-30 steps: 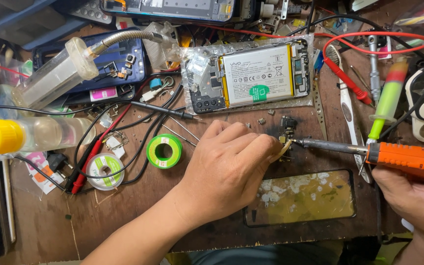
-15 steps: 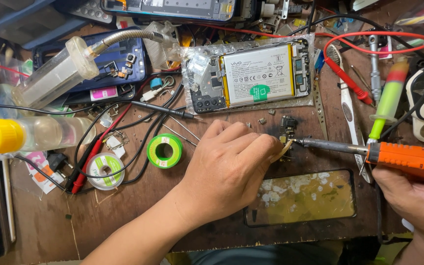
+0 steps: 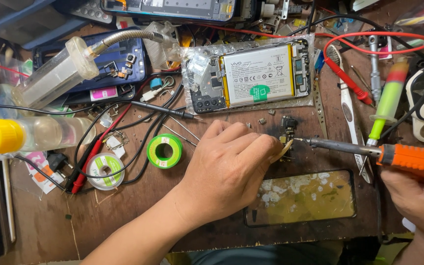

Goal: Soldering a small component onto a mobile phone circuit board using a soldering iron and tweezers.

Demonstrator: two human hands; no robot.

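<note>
Nothing has shifted since earlier: left hand (image 3: 229,169) fingers curled, pinching a small circuit board (image 3: 287,132). Right hand (image 3: 418,201) closed around orange soldering iron (image 3: 393,156), tip touching the board. Cluttered brown wooden bench (image 3: 123,216).

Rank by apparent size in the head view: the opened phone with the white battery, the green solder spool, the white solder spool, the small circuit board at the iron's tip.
1. opened phone
2-3. green solder spool and white solder spool: look alike
4. small circuit board
</note>
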